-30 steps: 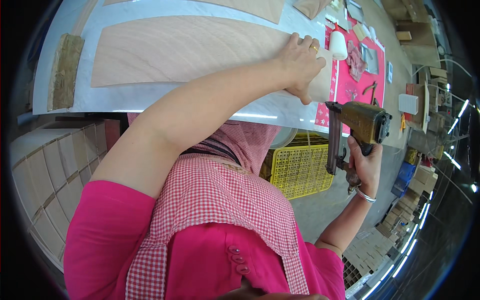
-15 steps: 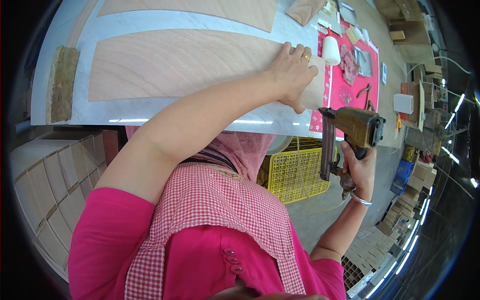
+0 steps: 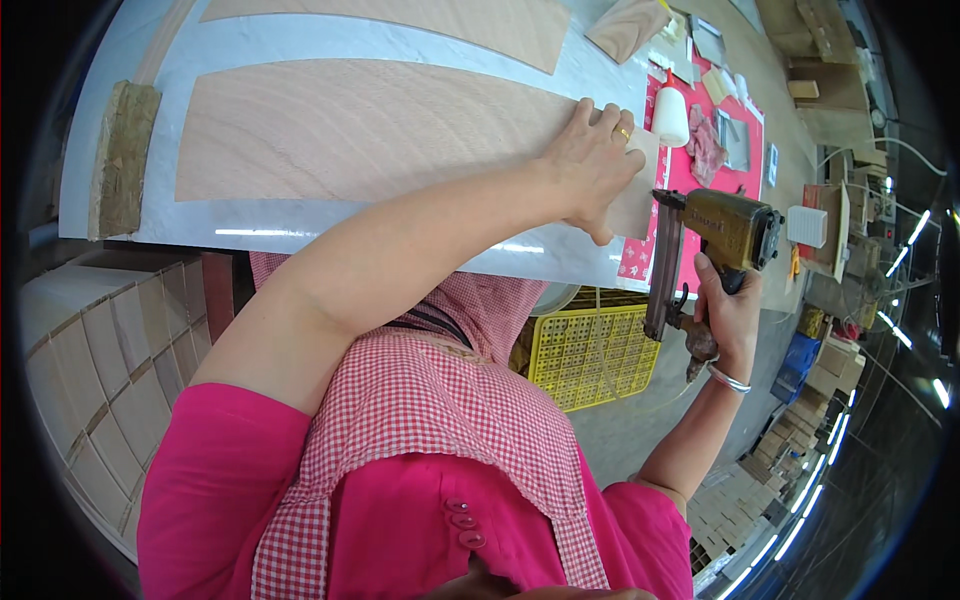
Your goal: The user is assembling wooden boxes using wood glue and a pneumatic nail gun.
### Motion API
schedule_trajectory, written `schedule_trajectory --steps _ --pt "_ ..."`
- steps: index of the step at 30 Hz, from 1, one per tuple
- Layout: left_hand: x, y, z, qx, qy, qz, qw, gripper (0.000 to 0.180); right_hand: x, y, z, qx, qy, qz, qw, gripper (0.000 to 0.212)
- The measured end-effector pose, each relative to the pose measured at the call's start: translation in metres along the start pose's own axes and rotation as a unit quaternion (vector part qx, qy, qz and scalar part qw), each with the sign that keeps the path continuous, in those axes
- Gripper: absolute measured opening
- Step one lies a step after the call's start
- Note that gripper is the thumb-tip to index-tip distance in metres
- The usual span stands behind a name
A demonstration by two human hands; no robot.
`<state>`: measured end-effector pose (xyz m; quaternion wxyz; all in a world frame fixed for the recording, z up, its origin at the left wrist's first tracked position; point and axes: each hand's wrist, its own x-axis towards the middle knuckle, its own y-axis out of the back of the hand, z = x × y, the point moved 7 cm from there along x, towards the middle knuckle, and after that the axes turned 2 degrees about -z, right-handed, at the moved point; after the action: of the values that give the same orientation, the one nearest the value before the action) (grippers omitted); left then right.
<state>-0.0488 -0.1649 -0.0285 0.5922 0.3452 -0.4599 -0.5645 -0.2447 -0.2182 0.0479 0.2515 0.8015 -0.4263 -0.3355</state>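
A long pale plywood board (image 3: pixel 340 130) lies on the table, curved along its far edge. My left hand (image 3: pixel 598 170) spans its right end, fingers on the far side and thumb at the near edge, holding it down. A ring is on one finger. In my right hand (image 3: pixel 730 310) is a brown air nail gun (image 3: pixel 725 228) with a long dark magazine pointing down toward me. Its nose sits at the right end of the board, just right of my left hand; whether it touches the wood I cannot tell.
Beyond lies a second plywood panel (image 3: pixel 430 22). A worn wood block (image 3: pixel 125 160) stands at left. A white glue bottle (image 3: pixel 670 118) and a pink rag (image 3: pixel 706 148) are on the red cloth (image 3: pixel 690 180). Below the table edge is a yellow crate (image 3: pixel 590 355); stacked boards (image 3: pixel 120 350) stand at left.
The nail gun's nose has moved away from me along the board's right end. My left hand stays on the board. The whole view has shifted slightly.
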Motion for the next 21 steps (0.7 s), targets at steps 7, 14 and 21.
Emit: schedule_trajectory --steps 7,14,21 --pt "0.001 0.0 0.001 0.005 -0.003 -0.002 1.0 0.074 0.002 0.0 0.003 0.002 -0.003 -0.001 1.0 0.027" --pt "0.001 0.0 0.0 -0.001 0.0 -0.007 1.0 0.075 0.006 0.002 -0.003 0.008 -0.019 -0.014 1.0 0.024" --pt "-0.001 -0.001 0.002 0.0 0.006 -0.021 1.0 0.076 0.016 0.007 -0.015 -0.003 -0.001 -0.044 0.999 0.024"
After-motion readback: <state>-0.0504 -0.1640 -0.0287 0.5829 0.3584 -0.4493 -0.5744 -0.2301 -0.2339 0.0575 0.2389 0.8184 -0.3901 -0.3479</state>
